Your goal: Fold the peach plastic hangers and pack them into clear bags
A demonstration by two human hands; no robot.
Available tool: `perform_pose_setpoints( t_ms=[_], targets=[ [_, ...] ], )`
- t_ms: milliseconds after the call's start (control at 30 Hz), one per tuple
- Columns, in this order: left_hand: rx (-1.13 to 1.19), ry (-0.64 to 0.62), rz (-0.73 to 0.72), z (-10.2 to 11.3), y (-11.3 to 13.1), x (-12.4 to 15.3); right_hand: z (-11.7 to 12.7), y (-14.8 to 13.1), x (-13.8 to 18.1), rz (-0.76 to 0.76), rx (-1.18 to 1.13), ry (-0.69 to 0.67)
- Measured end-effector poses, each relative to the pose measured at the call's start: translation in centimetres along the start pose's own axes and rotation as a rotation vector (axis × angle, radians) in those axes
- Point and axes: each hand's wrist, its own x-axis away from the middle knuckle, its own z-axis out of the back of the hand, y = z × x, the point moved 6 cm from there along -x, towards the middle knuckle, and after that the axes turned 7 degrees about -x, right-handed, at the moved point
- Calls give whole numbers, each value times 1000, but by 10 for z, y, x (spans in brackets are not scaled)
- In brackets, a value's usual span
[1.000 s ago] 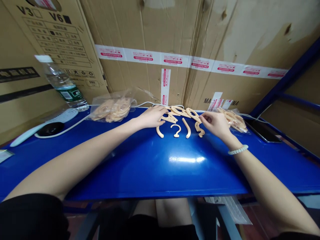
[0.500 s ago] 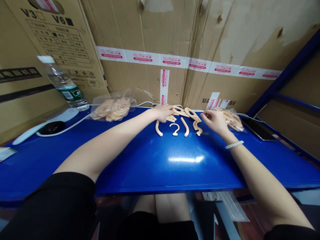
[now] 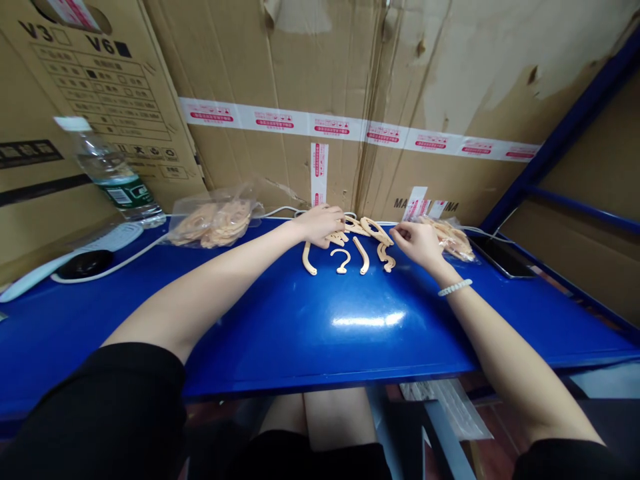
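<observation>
My left hand (image 3: 321,225) reaches over a pile of flat beige pieces (image 3: 338,237) at the back of the table, its fingers bent down onto them; the fingertips are partly hidden. My right hand (image 3: 417,241) is closed beside a looped beige piece (image 3: 375,230), and what its curled fingers hold, if anything, is hidden. In front of the hands lie a beige hanger hook (image 3: 341,261), a curved arm piece (image 3: 309,260) to its left and another curved arm piece (image 3: 361,255) to its right. Farther right are wavy beige pieces (image 3: 385,258).
On the blue table (image 3: 280,333), a clear bag of beige pieces (image 3: 213,220) stands left and another bag (image 3: 450,239) right. A water bottle (image 3: 117,183), black mouse (image 3: 86,265) and phone (image 3: 503,257) lie farther out. Cardboard (image 3: 280,167) walls the back; a blue frame bar (image 3: 550,133) slants at right.
The whole view has shifted slightly, so everything sits a little farther left. Both hands stay in nearly the same places relative to the beige pieces.
</observation>
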Motion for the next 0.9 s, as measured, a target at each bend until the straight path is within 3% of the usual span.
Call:
perform_pose_setpoints(
  t_ms=[200,300,367,500,567,667,767,900],
  targets=[
    [22,302,18,34,8,18,-2,-5,1,-34,-139,-8],
    [126,448,60,55,25,38,-6,-19,5,-55,-264,-60],
    [219,512,136,62,40,54,-15,-36,12,-108,-489,-193],
    [366,647,251,64,73,86,-40,-86,40,-222,-1060,-591],
    [441,659,289,62,86,97,-47,-103,51,-207,-1096,-667],
    [601,562,288,57,97,102,-53,-108,58,-190,-1049,-653],
    [731,477,336,54,97,107,-54,-101,55,-182,-1007,-609],
    [891,458,480,44,87,115,-46,-95,47,-182,-956,-543]
  ],
)
